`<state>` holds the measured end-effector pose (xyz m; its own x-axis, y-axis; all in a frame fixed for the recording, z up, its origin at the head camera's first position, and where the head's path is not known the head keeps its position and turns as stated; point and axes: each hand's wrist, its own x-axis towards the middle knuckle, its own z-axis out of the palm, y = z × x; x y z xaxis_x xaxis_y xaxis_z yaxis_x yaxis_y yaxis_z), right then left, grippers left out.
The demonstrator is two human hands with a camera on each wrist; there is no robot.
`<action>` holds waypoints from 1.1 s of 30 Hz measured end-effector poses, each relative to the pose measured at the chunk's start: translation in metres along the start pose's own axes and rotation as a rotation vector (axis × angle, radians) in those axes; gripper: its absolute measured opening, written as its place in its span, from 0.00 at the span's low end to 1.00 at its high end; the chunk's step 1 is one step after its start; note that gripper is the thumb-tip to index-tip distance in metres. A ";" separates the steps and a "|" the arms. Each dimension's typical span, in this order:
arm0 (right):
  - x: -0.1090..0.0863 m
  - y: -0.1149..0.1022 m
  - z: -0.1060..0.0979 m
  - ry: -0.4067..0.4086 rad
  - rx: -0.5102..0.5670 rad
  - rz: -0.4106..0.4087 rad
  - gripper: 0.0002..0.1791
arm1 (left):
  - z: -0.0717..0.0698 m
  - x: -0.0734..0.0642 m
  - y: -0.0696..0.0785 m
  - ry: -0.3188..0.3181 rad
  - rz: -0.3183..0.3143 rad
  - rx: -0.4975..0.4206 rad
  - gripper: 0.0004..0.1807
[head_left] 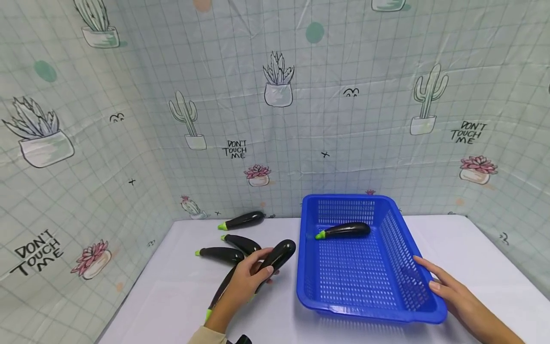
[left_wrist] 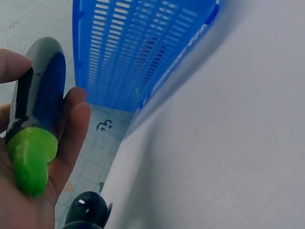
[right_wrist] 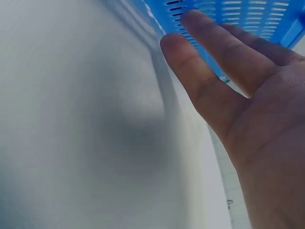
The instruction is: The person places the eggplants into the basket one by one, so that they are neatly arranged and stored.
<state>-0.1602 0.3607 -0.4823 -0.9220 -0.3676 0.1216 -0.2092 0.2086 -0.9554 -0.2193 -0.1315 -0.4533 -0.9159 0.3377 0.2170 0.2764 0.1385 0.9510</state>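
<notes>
My left hand grips a dark eggplant, thumb on one side and fingers on the other. In the left wrist view the green stem end of this eggplant points back toward the palm. To its right stands a blue plastic basket, with one eggplant lying inside near the far end. My right hand rests against the basket's right side, its fingers extended in the right wrist view. Several more eggplants lie on the table around the left hand, some partly hidden by it.
The white table meets a cloth backdrop printed with cacti and lettering. Another eggplant lies near the table's back edge, left of the basket. A small black object shows at the bottom edge beside the left sleeve.
</notes>
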 end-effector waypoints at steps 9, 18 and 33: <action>0.000 0.004 0.005 -0.034 0.030 -0.080 0.31 | 0.004 -0.002 -0.002 0.037 0.024 -0.022 0.23; 0.000 -0.001 0.003 -0.061 0.045 -0.136 0.32 | 0.006 0.014 0.008 0.102 0.055 -0.120 0.22; 0.000 -0.004 0.004 -0.095 0.128 -0.137 0.33 | 0.005 0.033 0.021 0.017 0.058 -0.031 0.30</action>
<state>-0.1582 0.3559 -0.4792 -0.8517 -0.4693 0.2331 -0.2821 0.0356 -0.9587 -0.2428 -0.1131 -0.4274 -0.9035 0.3283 0.2757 0.3206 0.0904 0.9429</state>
